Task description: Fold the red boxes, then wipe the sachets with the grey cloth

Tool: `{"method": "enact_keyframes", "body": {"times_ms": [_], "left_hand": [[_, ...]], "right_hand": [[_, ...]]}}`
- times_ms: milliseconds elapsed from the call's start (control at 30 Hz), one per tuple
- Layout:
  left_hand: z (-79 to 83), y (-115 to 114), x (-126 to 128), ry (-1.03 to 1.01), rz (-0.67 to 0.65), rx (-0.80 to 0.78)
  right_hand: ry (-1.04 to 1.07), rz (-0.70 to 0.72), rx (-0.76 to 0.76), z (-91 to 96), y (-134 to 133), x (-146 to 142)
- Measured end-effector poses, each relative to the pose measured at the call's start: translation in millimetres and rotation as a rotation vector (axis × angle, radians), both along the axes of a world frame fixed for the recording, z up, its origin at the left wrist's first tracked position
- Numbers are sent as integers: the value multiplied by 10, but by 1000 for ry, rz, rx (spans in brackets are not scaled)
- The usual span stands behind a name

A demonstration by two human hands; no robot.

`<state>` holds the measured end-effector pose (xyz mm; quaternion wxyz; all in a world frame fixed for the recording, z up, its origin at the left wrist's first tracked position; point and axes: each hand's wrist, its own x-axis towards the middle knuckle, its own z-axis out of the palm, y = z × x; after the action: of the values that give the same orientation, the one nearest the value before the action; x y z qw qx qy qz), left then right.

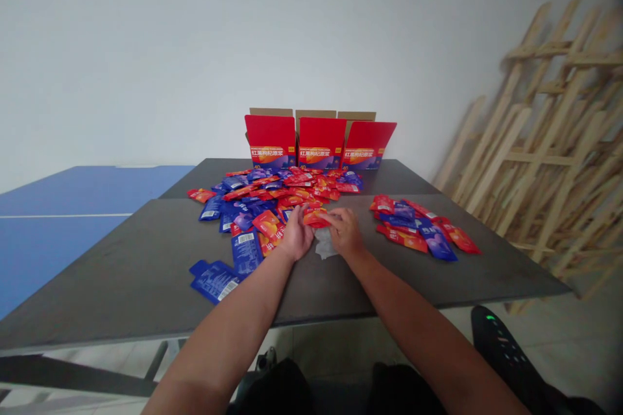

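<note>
Gripping a red foil pouch [316,218] at its two ends, the left hand [298,235] and right hand [346,230] meet above the dark tabletop [146,259], fingers drawn in narrow around it; how hard they press cannot be told. Under the pouch lies a crumpled pale grey scrap [325,244], partly hidden. A loose heap of red and blue pouches [272,225] spreads just beside the left hand, so a sideways sweep of that wrist could drag several along or start the stack sliding. A smaller pile [403,238] sits right of the right hand; a careless elbow could mix the groups. Slick foil might slip from so light-looking a pinch, and squeezing the middle could strain a seam. Three red printed cartons [272,152] stand behind, flaps raised.
</note>
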<state>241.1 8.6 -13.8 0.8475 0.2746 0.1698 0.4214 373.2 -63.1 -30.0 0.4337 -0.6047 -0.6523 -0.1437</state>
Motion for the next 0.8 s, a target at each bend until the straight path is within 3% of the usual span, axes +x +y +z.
{"method": "enact_keyframes", "body": {"times_ms": [167,267,400,567,667,800], "left_hand": [[-107,-24,89,81,12,70],[-168,-8,102,122,-18,109],[-196,-13,91,151,-18,171],[-208,-21,97,187,-27,223],[-229,-12,111,171,-26,256],[-237,-20,115,211,-20,346]], "right_hand": [[246,-79,193,123,53,294],[253,-162,189,223,77,631],[86,-186,59,259,48,1245],[25,-316,-204,141,-100,1969],[32,-362,-340,69,-211,2200],[25,-491,-543,64,-323,2280]]}}
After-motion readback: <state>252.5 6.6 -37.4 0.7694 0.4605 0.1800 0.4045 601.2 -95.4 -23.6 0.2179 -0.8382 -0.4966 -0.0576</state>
